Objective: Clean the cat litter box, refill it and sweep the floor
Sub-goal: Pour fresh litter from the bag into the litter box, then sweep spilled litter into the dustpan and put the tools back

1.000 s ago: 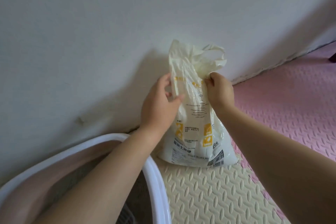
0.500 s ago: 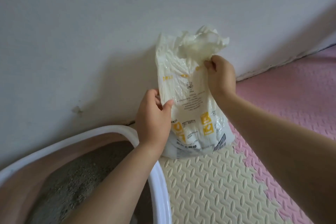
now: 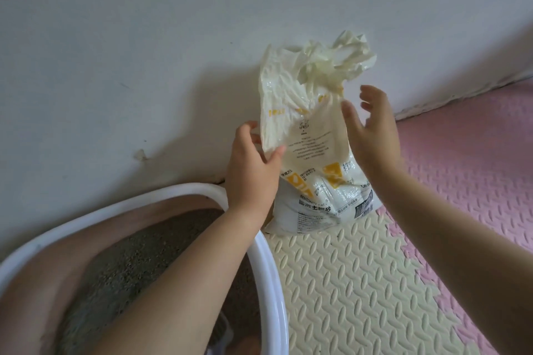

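A cream plastic bag of cat litter (image 3: 314, 135) with yellow print stands on the floor against the white wall, its crumpled top sticking up. My left hand (image 3: 251, 170) holds the bag's left edge, thumb on the front and fingers behind. My right hand (image 3: 372, 127) is beside the bag's right side with fingers spread, holding nothing. The litter box (image 3: 268, 268), white-rimmed with a pink inside, sits at the lower left under my left forearm, with grey litter (image 3: 121, 265) in it.
Cream foam floor mat (image 3: 346, 282) lies in front of the bag and pink foam mat (image 3: 467, 176) to the right. The white wall (image 3: 144, 52) runs behind everything. A chip marks the wall at the left (image 3: 140, 155).
My right hand has let go of the bag's crumpled top and opened beside it. The left hand keeps its hold on the bag's left edge. The view has tilted down, showing more litter box.
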Demonstrator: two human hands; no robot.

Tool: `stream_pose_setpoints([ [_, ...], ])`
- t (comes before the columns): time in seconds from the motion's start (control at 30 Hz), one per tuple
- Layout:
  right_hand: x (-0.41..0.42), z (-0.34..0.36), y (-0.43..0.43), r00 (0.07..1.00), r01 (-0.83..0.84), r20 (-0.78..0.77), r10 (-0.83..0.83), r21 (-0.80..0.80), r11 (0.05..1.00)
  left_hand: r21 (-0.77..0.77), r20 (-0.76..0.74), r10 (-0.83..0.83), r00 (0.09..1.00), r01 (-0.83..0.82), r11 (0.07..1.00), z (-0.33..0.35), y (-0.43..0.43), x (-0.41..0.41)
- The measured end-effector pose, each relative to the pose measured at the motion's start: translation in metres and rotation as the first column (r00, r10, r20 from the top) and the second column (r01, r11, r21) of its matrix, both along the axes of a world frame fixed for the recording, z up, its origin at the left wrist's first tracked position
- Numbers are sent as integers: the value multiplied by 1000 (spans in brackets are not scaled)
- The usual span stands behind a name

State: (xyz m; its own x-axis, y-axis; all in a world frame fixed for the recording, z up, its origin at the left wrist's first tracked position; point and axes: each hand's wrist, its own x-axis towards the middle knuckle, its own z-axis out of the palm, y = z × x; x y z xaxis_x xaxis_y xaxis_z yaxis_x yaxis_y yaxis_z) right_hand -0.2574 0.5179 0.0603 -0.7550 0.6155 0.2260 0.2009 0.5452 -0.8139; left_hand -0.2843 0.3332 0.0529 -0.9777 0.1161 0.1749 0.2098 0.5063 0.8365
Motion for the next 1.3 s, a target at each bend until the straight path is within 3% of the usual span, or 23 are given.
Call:
stream_pose_setpoints([
  [0.07, 32, -7, -13, 993, -115, 11, 114, 166, 979, -74, -38, -104, 994, 101, 992, -2, -3, 1],
  [0.2, 60, -39, -32, 902, -385, 326, 282, 315, 867, -319, -67, -322, 944, 286, 904, -3, -21, 14],
  [0.3, 61, -49, -36, 891, -382, 384, 243, 343, 858, -437, 9, -421, 907, 383, 814, 1, -56, 31],
  [0.4, 80, -36, -54, 946, -290, 259, 195, 406, 867, -526, 91, -441, 893, 419, 740, 5, -117, 60],
  [0.5, 119, -35, -103, 938, -334, 204, 280, 319, 887, -628, 202, -402, 893, 433, 647, -3, -201, 102],
  [0.57, 143, -43, -137, 865, -438, 357, 354, 189, 879, -696, 285, -323, 903, 427, 578, -13, -260, 129],
  [0.67, 164, -61, -171, 721, -506, 579, 380, 65, 860, -791, 289, -169, 942, 334, 512, -24, -331, 158],
  [0.8, 171, -67, -187, 704, -466, 635, 318, 76, 882, -847, 233, 137, 963, 132, 515, -29, -393, 184],
  [0.9, 168, -64, -191, 698, -471, 651, 299, 103, 876, -824, 295, 358, 886, 46, 564, -42, -419, 191],
  [0.97, 167, -62, -193, 701, -476, 655, 283, 133, 869, -709, 410, 385, 827, 24, 704, -52, -425, 192],
  [1.03, 167, -62, -197, 700, -477, 656, 282, 136, 869, -617, 451, 373, 811, -19, 787, -56, -427, 196],
  [1.3, 168, -60, -197, 687, -497, 674, 269, 166, 852, -604, 376, 367, 851, -75, 793, -55, -417, 197],
])
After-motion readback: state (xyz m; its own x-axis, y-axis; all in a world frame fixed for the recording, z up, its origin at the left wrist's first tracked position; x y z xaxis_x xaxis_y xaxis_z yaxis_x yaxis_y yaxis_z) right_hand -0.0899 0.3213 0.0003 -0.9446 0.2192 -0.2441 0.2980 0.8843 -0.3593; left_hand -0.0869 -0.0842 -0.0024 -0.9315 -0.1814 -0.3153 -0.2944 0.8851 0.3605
